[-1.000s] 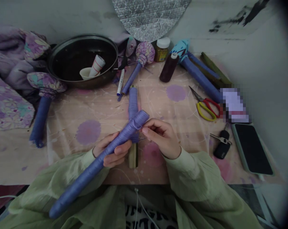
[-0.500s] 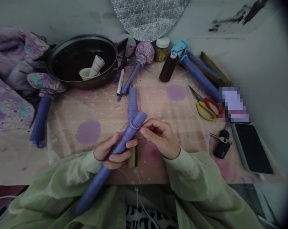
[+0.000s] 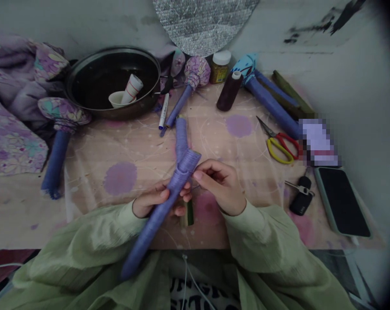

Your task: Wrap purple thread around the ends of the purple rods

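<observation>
Left hand (image 3: 159, 202) and right hand (image 3: 219, 187) hold a blue thread-wrapped stick (image 3: 156, 219).

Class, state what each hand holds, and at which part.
Left hand grips a long blue thread-wrapped rod mid-length; right hand pinches near its upper end.

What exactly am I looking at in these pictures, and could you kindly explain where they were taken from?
These come from a camera worn on a person's head, looking forward and down, so the two bare hands are the person's own; no machine is involved. The left hand holds a long stick wrapped in blue-violet thread, and the right hand pinches near its upper end. On the patterned cloth lie another wrapped stick, a black pan, scissors and a phone.
</observation>
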Motion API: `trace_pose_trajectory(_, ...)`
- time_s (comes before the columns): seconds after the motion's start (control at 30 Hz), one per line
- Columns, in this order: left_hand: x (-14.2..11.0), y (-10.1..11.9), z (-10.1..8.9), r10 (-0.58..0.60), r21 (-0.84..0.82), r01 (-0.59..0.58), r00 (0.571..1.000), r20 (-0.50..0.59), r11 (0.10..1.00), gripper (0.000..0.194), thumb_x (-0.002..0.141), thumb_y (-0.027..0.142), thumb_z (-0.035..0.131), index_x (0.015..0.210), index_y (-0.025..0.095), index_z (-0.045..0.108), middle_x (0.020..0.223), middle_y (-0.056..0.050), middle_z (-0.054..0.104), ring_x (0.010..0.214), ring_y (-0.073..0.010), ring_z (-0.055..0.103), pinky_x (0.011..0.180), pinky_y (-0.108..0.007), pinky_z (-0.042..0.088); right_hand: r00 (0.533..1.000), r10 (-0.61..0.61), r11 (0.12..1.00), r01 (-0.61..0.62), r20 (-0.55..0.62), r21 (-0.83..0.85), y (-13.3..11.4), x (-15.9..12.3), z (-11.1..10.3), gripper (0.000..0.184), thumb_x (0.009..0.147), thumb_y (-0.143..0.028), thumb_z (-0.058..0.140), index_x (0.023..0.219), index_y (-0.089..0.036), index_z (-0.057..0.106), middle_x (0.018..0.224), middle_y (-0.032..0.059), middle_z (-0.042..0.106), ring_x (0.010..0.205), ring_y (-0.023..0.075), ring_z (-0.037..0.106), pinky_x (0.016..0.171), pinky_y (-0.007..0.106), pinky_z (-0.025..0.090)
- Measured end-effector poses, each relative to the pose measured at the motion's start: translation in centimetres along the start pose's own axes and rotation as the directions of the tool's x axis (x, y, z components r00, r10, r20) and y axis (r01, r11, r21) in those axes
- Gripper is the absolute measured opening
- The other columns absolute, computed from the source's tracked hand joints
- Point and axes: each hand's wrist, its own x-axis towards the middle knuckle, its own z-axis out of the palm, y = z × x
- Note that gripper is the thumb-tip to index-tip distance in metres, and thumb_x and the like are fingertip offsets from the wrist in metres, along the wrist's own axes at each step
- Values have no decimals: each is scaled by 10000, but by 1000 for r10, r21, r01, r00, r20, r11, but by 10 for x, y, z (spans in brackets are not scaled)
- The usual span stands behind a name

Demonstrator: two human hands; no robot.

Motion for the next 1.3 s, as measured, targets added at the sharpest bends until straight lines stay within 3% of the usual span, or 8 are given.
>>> trace_pose_trajectory(0.17,1,-3,-7,75,77,-72,996,-46,994,357,735,342,712,1007,119,650,751,-32,565,707,-116,541,555,-194,453,1000,8,1000,-8,-19,-19,1,2,-2,157,750,-287,676,664,-171,615,554,-39,559,470,51,440,443,196,370)
trace_pose_trajectory(0.33,0,1,-5,13,134,-8,999,-40,991,284,780,371,663,913,121,644,768,-39,618,678,-129,599,582,-221,494,1000,5,1000,-5,-26,-4,0,3,-2,190,743,-307,685,644,-174,592,508,-60,501,441,44,401,423,193,344)
trace_pose_trajectory(0.53,-1,1,1,-10,89,11,1000,-7,996,232,811,327,628,920,123,644,804,-55,631,741,-152,629,650,-247,526,1000,-7,997,6,-14,-75,-1,-1,-2,221,751,-356,682,641,-187,592,529,-35,556,467,72,466,430,214,381)
trace_pose_trajectory(0.73,-4,3,-2,-104,-38,107,992,65,994,269,871,302,517,1088,169,605,777,-3,511,449,-29,395,352,-120,355,999,-39,996,41,24,-81,0,2,-3,191,757,-327,670,659,-176,607,585,-16,628,523,78,543,489,210,442)
trace_pose_trajectory(1.07,-3,6,-1,-133,-73,138,989,71,988,256,855,321,528,1066,185,580,717,24,460,384,-16,277,288,-106,264,1000,18,999,-18,-9,-47,4,6,-4,206,721,-340,699,658,-171,600,548,-41,544,471,55,435,454,204,362)
trace_pose_trajectory(1.2,-2,4,0,-127,2,128,984,122,992,127,832,271,587,875,152,583,590,62,419,321,10,216,268,-87,232,998,56,997,-57,-13,-53,4,6,-4,245,688,-381,718,642,-171,600,537,-42,531,482,63,430,459,214,349)
trace_pose_trajectory(1.3,2,4,3,-122,38,118,978,168,992,192,871,300,538,771,137,552,515,75,391,289,12,209,259,-87,228,999,44,999,-44,-6,-28,7,7,-6,215,696,-354,716,653,-171,611,536,-50,506,479,59,406,464,214,332)
